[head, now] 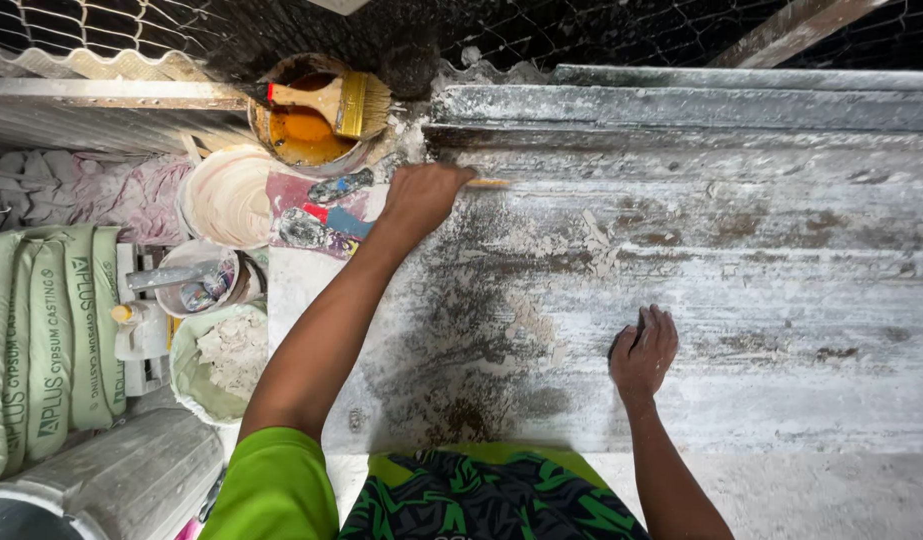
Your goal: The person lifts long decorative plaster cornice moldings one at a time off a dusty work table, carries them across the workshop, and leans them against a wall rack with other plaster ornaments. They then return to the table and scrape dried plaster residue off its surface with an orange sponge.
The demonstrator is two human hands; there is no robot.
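A: We begin with the left hand [421, 197]. Where do we find it?

B: We find it extended to the far side of the long, white-crusted, ridged plaster mould [681, 260], which covers most of the counter. Its fingers are clenched around a slim tool with a yellowish wooden handle [486, 183]; the handle end projects to the right of the fist and lies along a dark groove of the mould. We cannot tell what the working end looks like, as the hand hides it.

A: And the right hand [643, 352]?

B: We see it resting nearer the body, on the mould's flatter front band. Its fingers are curled over a small dark object [621, 342]; we cannot tell what it is.

A: What lies near the left hand?

B: Just left of it we note a round bucket of orange-brown liquid [299, 135], with a wide, wooden-handled, yellow-bristled brush [343, 103] laid across its rim. Below the bucket stand a white plaster-coated bowl [227, 197] and two paint-smeared scrapers [321, 210]. Further left, green sacks [51, 340] are stacked, well apart from both hands.
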